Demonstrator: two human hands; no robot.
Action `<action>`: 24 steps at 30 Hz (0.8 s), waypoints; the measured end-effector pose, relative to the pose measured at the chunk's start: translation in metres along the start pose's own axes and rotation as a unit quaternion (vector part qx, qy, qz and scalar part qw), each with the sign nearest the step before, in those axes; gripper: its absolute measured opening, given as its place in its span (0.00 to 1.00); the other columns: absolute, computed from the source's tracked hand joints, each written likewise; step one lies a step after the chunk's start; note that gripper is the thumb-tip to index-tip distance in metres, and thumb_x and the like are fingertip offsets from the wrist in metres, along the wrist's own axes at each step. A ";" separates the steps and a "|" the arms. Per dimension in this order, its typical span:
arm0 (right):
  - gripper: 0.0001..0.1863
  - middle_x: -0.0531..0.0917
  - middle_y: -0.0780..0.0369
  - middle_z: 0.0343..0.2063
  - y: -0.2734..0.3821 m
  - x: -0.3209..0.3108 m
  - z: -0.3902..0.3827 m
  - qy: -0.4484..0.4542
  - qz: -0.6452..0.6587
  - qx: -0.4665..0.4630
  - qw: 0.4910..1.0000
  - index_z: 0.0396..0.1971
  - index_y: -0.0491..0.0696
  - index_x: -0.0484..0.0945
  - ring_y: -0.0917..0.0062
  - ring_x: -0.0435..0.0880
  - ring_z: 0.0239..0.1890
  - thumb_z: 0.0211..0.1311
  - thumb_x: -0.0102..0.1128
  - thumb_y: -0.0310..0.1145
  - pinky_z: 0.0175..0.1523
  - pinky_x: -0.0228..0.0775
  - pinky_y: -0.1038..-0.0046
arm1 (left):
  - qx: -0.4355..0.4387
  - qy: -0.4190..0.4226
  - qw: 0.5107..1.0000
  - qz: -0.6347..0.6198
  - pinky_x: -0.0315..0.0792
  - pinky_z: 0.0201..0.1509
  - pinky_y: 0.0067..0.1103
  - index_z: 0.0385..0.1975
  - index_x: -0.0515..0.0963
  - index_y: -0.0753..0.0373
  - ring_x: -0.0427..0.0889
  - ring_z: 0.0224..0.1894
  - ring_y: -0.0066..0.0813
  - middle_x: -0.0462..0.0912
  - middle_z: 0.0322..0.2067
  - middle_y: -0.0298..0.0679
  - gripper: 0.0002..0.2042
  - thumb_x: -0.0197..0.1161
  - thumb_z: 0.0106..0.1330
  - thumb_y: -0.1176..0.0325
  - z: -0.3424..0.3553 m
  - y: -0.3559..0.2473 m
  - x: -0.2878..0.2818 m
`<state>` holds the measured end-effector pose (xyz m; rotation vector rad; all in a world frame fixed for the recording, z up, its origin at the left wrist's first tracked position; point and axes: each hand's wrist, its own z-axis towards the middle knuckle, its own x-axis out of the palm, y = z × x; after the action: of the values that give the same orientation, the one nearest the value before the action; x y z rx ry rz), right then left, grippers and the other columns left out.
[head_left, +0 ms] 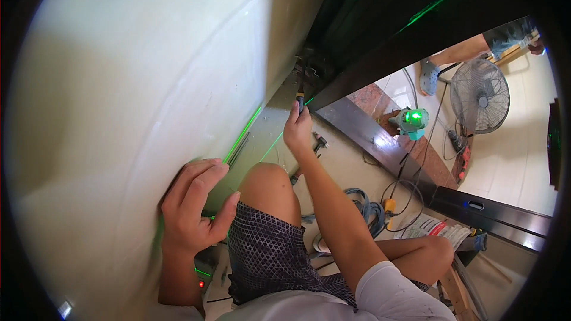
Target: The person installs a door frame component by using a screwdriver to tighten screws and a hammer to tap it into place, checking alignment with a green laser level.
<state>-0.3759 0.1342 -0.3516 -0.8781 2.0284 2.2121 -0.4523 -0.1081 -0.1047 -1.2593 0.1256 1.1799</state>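
My right hand [297, 125] is closed around a slim tool with a black-and-yellow handle [300, 96]. The tool's far end reaches a dark metal fitting [309, 65] low in the corner of the dark door frame [357, 35] and the pale wall [137, 83]; its tip is unclear in the shadow. My left hand [199, 202] is beside the wall at the lower left, fingers apart and loosely curled, with nothing visible in it. Green laser lines run along the wall's base and the floor near both hands.
A green laser level [409, 123], a mesh fan [479, 95] and another person's leg in a clog [428, 74] are beyond the dark threshold [380, 154]. Coiled hose [363, 208], cords, a yellow connector [389, 207], tools [320, 142] and a printed sack [431, 229] lie around my legs.
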 end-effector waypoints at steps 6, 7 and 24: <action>0.26 0.70 0.68 0.20 0.018 -0.009 -0.019 0.050 0.103 0.084 0.990 0.34 0.46 0.71 0.84 0.67 0.22 0.86 0.46 0.53 0.28 0.60 0.73 | 0.015 -0.004 1.000 -0.001 0.84 0.50 0.35 0.49 0.81 0.71 0.87 0.45 0.51 0.86 0.45 0.52 0.19 0.74 0.57 0.77 0.000 0.001 -0.002; 0.24 0.69 0.70 0.19 0.023 -0.006 -0.019 0.044 0.154 0.077 0.984 0.34 0.47 0.70 0.86 0.65 0.21 0.86 0.46 0.53 0.26 0.58 0.75 | 0.015 -0.005 1.000 -0.004 0.84 0.50 0.35 0.49 0.81 0.71 0.87 0.45 0.51 0.86 0.45 0.52 0.19 0.74 0.57 0.77 0.001 0.001 -0.004; 0.23 0.74 0.58 0.18 0.002 -0.006 -0.025 0.055 0.113 0.020 0.992 0.35 0.43 0.69 0.74 0.70 0.21 0.85 0.48 0.48 0.27 0.63 0.67 | 0.025 0.003 1.000 -0.007 0.83 0.52 0.36 0.49 0.81 0.71 0.87 0.46 0.52 0.86 0.45 0.54 0.19 0.73 0.58 0.74 -0.002 0.023 0.014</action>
<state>-0.3622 0.1131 -0.3471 -0.8222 2.3217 2.2672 -0.4617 -0.1052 -0.1295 -1.2191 0.1497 1.1533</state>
